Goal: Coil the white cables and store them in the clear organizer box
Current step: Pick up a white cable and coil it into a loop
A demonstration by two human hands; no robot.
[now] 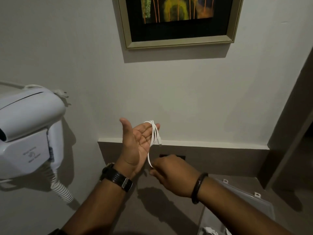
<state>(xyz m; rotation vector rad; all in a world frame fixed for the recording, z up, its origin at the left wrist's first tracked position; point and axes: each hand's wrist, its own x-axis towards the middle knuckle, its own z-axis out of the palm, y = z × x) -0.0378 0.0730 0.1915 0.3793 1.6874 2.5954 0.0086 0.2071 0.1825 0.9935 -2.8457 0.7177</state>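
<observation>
My left hand [135,143] is raised palm up with fingers spread, and a white cable [155,134] is looped several times around those fingers. A loose strand runs down from the loops to my right hand [169,173], which pinches it between thumb and fingers just below the left wrist. The clear organizer box [243,195] lies at the lower right with its lid open, partly hidden behind my right forearm. More white cable pieces [209,231] show at the bottom edge inside the box.
A white wall-mounted hair dryer [28,133] with a coiled cord [61,190] hangs at the left. A framed picture [177,22] is on the wall above. A dark wall socket [179,157] sits just behind my right hand. The brown counter [169,209] lies below.
</observation>
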